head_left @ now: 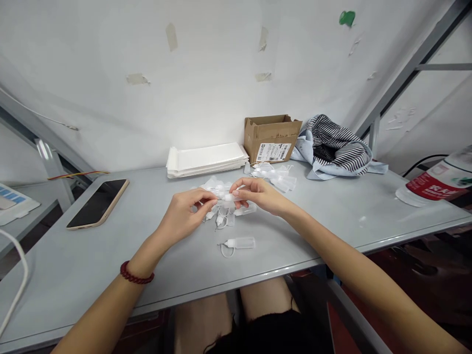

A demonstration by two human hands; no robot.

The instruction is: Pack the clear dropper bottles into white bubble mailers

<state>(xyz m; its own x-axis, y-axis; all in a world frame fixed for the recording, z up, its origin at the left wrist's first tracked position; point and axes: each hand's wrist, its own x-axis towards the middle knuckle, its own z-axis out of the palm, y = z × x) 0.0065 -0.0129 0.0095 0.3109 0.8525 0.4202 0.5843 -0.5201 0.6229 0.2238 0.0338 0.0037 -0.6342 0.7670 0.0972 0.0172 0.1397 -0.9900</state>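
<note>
Between my two hands is a small clear squeeze bottle with a white needle-tip cap (229, 197). My left hand (190, 206) pinches its tip end, and my right hand (256, 195) is closed round the bottle's body. Under and behind my fingers lies a pile of similar small bottles (222, 216), partly hidden by the hands. Nearer the table's front edge, a single needle-tip bottle (244, 243) lies on its side, its thin cap strap looping off to the left. More clear bottles or pieces (276, 177) lie heaped before the cardboard box.
On the grey table (295, 236), a phone (98, 204) lies at left. At the back are a stack of white flat packets (206, 158), an open cardboard box (273, 140) and a striped cloth bag (334, 147). A large bottle (438, 179) lies tilted at right.
</note>
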